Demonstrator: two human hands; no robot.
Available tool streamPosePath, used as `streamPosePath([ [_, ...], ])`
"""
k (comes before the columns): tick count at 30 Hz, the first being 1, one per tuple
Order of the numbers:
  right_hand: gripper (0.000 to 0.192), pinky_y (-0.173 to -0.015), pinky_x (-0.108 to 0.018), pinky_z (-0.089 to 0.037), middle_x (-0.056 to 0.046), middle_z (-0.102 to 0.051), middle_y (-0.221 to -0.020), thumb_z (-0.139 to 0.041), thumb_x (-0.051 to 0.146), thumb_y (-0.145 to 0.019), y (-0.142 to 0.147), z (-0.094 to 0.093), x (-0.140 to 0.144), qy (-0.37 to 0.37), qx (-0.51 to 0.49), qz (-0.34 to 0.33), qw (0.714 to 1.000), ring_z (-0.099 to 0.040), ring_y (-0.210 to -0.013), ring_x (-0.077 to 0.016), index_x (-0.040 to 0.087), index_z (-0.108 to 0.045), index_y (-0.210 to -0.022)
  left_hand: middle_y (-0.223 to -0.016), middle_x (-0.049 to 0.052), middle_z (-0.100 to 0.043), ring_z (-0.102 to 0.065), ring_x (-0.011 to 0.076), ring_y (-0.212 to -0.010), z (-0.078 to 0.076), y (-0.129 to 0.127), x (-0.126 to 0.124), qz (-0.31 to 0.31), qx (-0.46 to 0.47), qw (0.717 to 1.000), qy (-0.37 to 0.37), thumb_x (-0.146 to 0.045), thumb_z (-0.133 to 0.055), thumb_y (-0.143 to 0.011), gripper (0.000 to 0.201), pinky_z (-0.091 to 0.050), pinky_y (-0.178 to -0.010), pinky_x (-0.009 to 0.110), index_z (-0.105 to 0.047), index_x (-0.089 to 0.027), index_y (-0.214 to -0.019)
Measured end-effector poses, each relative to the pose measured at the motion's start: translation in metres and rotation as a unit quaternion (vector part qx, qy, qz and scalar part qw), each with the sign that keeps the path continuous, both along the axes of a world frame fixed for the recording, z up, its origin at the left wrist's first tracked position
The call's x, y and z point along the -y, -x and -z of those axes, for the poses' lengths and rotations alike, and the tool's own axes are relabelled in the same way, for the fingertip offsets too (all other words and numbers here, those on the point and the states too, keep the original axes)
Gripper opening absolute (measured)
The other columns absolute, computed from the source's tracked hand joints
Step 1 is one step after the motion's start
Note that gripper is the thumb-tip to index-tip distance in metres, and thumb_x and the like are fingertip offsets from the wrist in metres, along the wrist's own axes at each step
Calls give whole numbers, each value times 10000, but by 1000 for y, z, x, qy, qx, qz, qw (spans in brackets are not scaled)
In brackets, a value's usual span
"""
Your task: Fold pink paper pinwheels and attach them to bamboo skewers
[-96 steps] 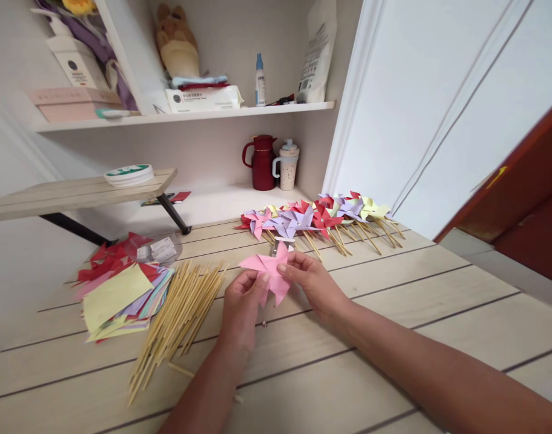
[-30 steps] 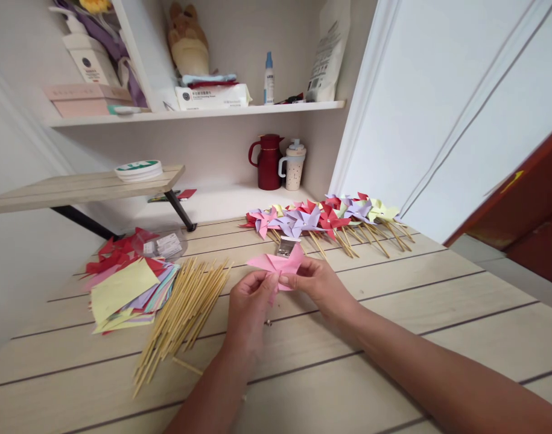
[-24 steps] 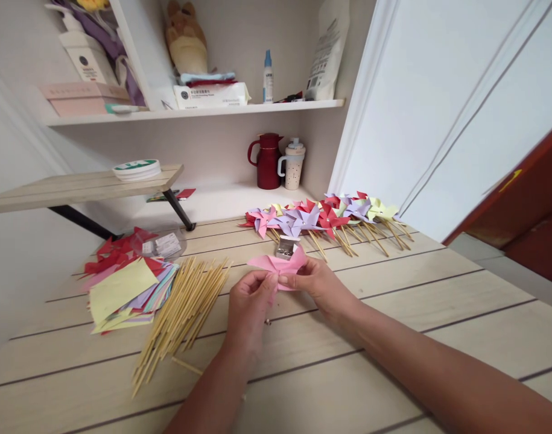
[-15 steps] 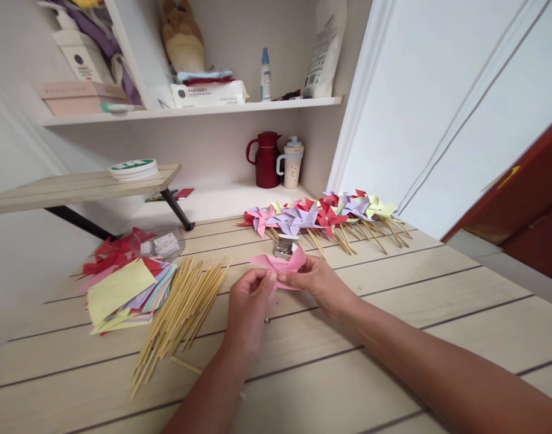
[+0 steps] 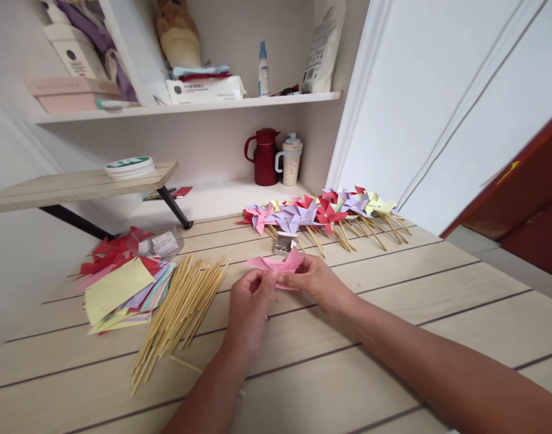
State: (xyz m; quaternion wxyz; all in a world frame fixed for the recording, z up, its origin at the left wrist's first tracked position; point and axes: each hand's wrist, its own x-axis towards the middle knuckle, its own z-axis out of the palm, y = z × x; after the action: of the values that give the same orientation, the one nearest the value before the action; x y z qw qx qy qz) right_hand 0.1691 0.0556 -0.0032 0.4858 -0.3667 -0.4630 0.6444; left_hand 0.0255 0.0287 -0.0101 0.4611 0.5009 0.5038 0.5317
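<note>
Head view of a pinwheel-making bench. The left hand (image 5: 248, 298) and the right hand (image 5: 314, 280) meet at the middle of the counter (image 5: 393, 313), both pinching a pink paper pinwheel head (image 5: 276, 268) held just above the boards; the fingertips close on its centre, where the folded corners gather. No stick is attached to this piece, so it appears folded but not yet mounted.

Finished work lies at the far edge of the counter: a row of completed pinwheels (image 5: 323, 211) in red, purple, pink and pale yellow, each already on a stick. A small metal box (image 5: 283, 243) sits just beyond the pink head, between it and that row; its contents cannot be made out.

Stock remaining lies to the left: a loose bundle of bamboo sticks (image 5: 180, 310), a stack of coloured paper squares (image 5: 122, 292), and a clear packet (image 5: 160, 243) behind them. Judging by these supplies, many pinwheels are done, one is in hand, and material for a good many more is left.
</note>
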Motion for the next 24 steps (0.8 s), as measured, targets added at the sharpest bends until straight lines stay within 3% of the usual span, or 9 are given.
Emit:
streamPosePath([
  [5, 283, -763, -332, -516, -4, -713, -755, -901, 296, -567, 2, 0, 1, 3, 7, 6, 1000, -638, -702, -154, 167, -735, -755, -535, -36, -440, -347, 108, -525, 3, -1, 1, -32, -20, 999, -2, -466, -663, -819, 337, -261, -504, 240, -649, -173, -654],
  [24, 280, -735, -306, -461, -23, -723, -765, -885, 301, -588, -2, -2, 0, 11, 18, -11, 1000, -613, -699, -150, 150, -761, -789, -518, -51, -447, -362, 93, -505, 2, -2, 3, -46, -30, 998, -14, -396, -627, -843, 319, -260, -484, 223, -558, -177, -621],
])
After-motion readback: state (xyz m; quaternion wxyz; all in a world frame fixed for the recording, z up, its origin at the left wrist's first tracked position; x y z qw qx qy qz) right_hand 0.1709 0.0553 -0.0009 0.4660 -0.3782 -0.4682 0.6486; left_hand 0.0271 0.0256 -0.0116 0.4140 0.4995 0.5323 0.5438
